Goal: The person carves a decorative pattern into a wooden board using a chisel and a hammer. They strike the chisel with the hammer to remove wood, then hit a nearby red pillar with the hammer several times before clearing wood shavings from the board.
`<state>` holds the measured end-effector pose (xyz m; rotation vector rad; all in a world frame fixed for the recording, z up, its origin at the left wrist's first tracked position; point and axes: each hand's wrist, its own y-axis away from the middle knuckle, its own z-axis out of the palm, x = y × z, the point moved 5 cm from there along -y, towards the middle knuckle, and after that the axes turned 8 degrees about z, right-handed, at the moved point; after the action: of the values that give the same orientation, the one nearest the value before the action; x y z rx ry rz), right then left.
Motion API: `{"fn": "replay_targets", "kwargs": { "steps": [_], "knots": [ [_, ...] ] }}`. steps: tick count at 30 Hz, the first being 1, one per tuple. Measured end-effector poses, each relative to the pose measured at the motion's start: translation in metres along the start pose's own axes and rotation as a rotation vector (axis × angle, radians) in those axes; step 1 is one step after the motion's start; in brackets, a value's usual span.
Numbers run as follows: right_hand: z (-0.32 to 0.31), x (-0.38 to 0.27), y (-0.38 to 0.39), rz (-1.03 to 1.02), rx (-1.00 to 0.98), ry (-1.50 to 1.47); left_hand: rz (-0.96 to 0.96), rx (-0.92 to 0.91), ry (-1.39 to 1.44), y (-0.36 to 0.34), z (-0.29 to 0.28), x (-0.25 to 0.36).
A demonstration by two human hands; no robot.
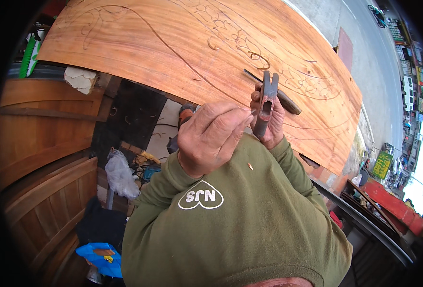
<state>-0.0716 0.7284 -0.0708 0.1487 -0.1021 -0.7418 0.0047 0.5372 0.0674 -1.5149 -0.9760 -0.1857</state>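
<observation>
My right hand grips a dark metal claw hammer head over the near edge of a wooden panel. The claw points up, and the open eye in the metal shows no handle in it. Close by on its left, my left hand is closed in a pinch, its fingertips beside the hammer head. A thin, small thing seems to be between those fingertips, too small to name. Behind the hammer head, a chisel with a wooden handle lies on the panel, partly hidden.
The broad wooden panel bears carved scroll lines and a curled shaving. Wooden door panels stand at the left, near a clear plastic bag and a blue bag. A road runs beyond, at the right.
</observation>
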Motion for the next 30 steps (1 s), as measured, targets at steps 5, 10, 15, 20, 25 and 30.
{"fn": "replay_targets", "kwargs": {
  "steps": [5, 10, 15, 20, 25, 30],
  "knots": [
    [-0.014, -0.004, 0.006, -0.129, 0.192, 0.069, -0.031, 0.002, 0.079, -0.003, 0.005, -0.005],
    [-0.021, -0.006, 0.004, -0.164, 0.234, 0.167, -0.051, 0.002, 0.114, -0.001, 0.009, -0.008],
    [-0.011, 0.003, -0.001, -0.066, 0.112, 0.005, -0.041, 0.022, 0.141, -0.003, 0.011, -0.009],
    [-0.007, 0.003, 0.000, -0.133, 0.146, 0.096, -0.033, 0.020, 0.143, -0.004, 0.014, -0.012],
    [-0.018, -0.004, 0.002, -0.136, 0.193, 0.114, -0.034, 0.010, 0.145, -0.005, 0.016, -0.011],
    [-0.003, 0.004, -0.001, -0.065, 0.128, 0.034, -0.027, 0.006, 0.138, -0.006, 0.017, -0.011]
  ]
}}
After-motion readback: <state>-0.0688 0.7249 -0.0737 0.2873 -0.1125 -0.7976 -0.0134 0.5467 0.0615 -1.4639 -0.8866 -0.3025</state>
